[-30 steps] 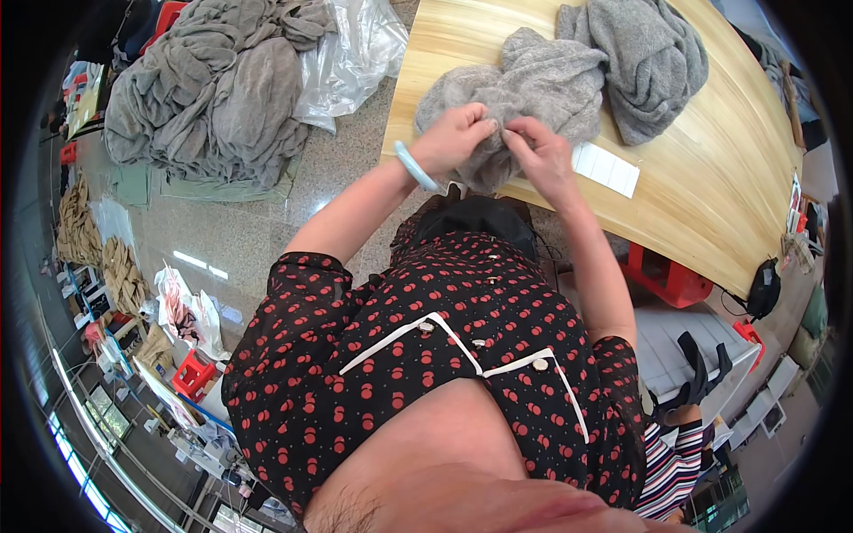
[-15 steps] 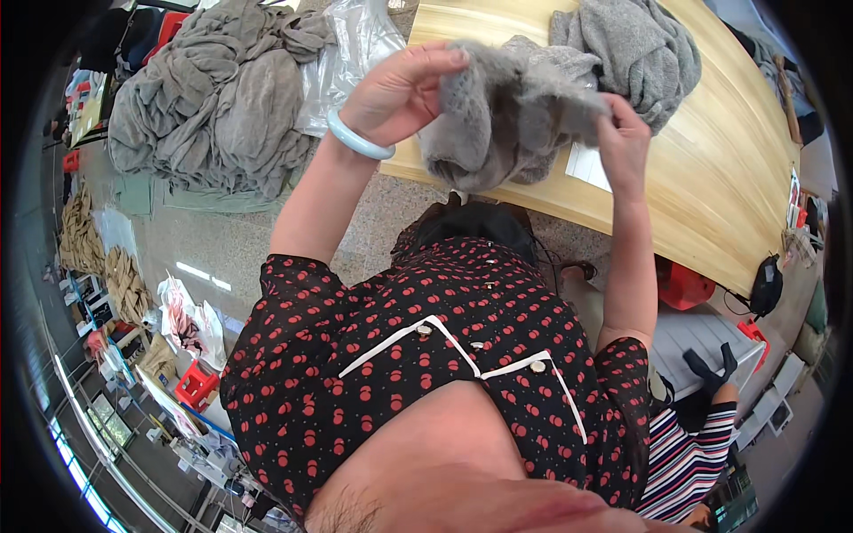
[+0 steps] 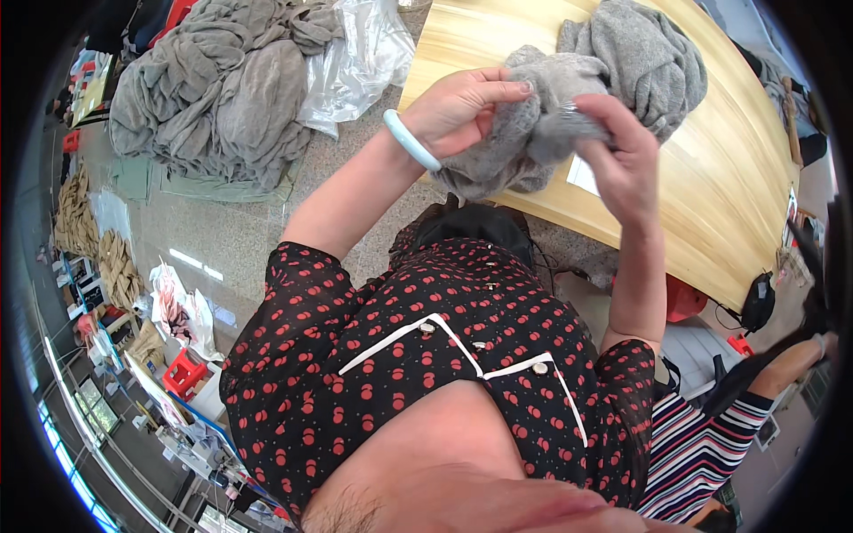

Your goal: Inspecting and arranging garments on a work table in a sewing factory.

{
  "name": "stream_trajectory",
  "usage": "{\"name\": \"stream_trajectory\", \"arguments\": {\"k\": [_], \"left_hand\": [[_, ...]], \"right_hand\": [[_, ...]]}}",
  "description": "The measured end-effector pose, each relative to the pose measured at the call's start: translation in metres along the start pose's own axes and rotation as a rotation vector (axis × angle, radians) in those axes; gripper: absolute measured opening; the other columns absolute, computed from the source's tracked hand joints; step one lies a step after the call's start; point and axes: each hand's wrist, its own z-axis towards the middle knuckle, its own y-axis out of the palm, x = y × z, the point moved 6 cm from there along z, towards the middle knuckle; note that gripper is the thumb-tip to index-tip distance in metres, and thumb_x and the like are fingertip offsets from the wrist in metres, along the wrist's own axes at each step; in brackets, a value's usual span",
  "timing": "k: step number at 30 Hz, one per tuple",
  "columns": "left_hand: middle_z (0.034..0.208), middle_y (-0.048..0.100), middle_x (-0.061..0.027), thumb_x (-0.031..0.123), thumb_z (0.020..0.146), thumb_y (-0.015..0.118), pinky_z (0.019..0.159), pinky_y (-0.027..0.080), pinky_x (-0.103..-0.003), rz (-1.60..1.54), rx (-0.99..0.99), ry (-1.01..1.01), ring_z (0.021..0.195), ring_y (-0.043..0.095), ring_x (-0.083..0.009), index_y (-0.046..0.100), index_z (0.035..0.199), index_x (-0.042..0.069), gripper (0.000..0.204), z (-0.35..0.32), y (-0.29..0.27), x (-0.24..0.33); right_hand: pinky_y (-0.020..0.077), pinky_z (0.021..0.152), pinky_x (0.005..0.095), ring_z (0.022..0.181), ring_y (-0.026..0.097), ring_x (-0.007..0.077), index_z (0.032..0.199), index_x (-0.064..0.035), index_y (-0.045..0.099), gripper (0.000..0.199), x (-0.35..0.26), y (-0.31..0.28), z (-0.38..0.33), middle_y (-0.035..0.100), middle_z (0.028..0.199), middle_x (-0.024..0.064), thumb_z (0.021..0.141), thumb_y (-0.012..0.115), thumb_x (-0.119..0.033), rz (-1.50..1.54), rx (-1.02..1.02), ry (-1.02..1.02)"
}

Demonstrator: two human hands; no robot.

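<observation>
A grey knitted garment (image 3: pixel 533 133) hangs bunched between both my hands, lifted off the wooden table (image 3: pixel 711 204). My left hand (image 3: pixel 462 111), with a pale blue bangle on the wrist, grips its left side. My right hand (image 3: pixel 622 155) pinches the cloth on the right. A second grey garment (image 3: pixel 640 62) lies crumpled on the table just beyond. A white paper slip (image 3: pixel 582 176) lies on the table under my right hand.
A big heap of grey garments (image 3: pixel 222 89) lies on the floor at the left, beside a clear plastic bag (image 3: pixel 355 62). A person in a striped sleeve (image 3: pixel 711 444) sits at my lower right. Red stools (image 3: pixel 182 373) and clutter line the left floor.
The grey garment lay on the table under both hands; I have lifted it and now hold it bunched closer together in front of me.
</observation>
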Motion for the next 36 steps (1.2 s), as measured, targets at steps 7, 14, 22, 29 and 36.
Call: {"name": "stream_trajectory", "arguments": {"k": [7, 14, 22, 29, 36], "left_hand": [[0.079, 0.056, 0.0013, 0.012, 0.081, 0.056, 0.061, 0.042, -0.017, 0.054, 0.03, -0.004, 0.067, 0.05, -0.0039, 0.056, 0.09, 0.004, 0.012, 0.003, -0.001, -0.011], [0.083, 0.058, 0.0, 0.01, 0.082, 0.055, 0.068, 0.042, -0.019, 0.224, 0.042, 0.091, 0.074, 0.053, -0.0053, 0.057, 0.09, 0.002, 0.012, 0.0, -0.007, -0.006], [0.072, 0.055, -0.0072, 0.003, 0.07, 0.059, 0.058, 0.045, -0.029, 1.377, 0.125, 0.913, 0.064, 0.055, -0.0209, 0.056, 0.076, 0.001, 0.007, -0.021, 0.015, 0.02], [0.076, 0.053, -0.0116, 0.0, 0.07, 0.055, 0.065, 0.044, -0.035, 1.436, 0.173, 1.001, 0.073, 0.053, -0.0283, 0.054, 0.079, 0.001, 0.009, -0.027, 0.012, 0.009], [0.085, 0.054, -0.014, -0.008, 0.07, 0.054, 0.068, 0.046, -0.032, 1.448, 0.16, 1.06, 0.079, 0.054, -0.029, 0.052, 0.089, 0.0, 0.021, -0.024, 0.005, 0.002]], "right_hand": [[0.0392, 0.063, 0.0186, 0.069, 0.047, 0.0056, 0.091, 0.0004, 0.055, 0.026, 0.024, 0.016, 0.002, 0.055, 0.077, 0.0003, 0.067, 0.049, 0.008, -0.013, 0.029, -0.006], [0.0398, 0.062, 0.0188, 0.067, 0.049, 0.0056, 0.088, 0.0005, 0.056, 0.024, 0.033, 0.021, 0.005, 0.056, 0.075, 0.001, 0.066, 0.05, 0.009, -0.051, 0.065, -0.001], [0.0445, 0.058, 0.0272, 0.061, 0.056, 0.021, 0.083, -0.0026, 0.058, 0.018, 0.044, 0.034, 0.01, 0.057, 0.071, 0.0111, 0.065, 0.055, 0.001, -0.176, 0.033, -0.002], [0.0407, 0.055, 0.025, 0.056, 0.048, 0.0157, 0.086, -0.0032, 0.057, 0.024, 0.047, 0.042, 0.01, 0.052, 0.066, 0.0077, 0.064, 0.057, 0.004, -0.182, 0.146, -0.071], [0.0477, 0.067, 0.0321, 0.077, 0.059, 0.0288, 0.096, -0.0044, 0.057, 0.031, 0.04, 0.044, 0.014, 0.06, 0.086, 0.0135, 0.066, 0.053, 0.004, -0.239, 0.015, -0.201]]}}
